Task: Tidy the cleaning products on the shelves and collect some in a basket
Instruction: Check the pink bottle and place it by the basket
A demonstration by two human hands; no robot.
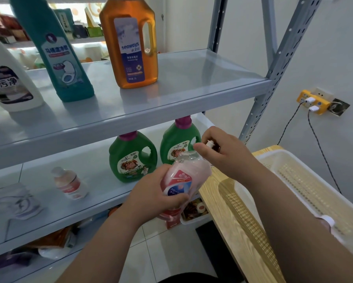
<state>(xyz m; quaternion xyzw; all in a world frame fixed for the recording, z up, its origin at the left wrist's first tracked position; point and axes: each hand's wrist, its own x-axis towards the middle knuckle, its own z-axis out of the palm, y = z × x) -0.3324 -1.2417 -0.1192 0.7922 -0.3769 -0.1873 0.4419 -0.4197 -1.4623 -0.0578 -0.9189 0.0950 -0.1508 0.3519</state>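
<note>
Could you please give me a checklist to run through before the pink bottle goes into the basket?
1. Grip: the left hand holds the pink bottle round its body: ok.
2. Top: the right hand pinches the white cap: ok.
3. Cap screwed tight: cannot tell.
4. Target: the basket stands open on the wooden table at the right: ok.
5. Way into it free: not ok, the right forearm lies across it.

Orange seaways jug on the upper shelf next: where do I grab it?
Take the orange jug by its moulded handle on the right edge, coming from the front right: it stands upright, that side of the shelf is bare, and the teal bottle stands to its left.
</note>
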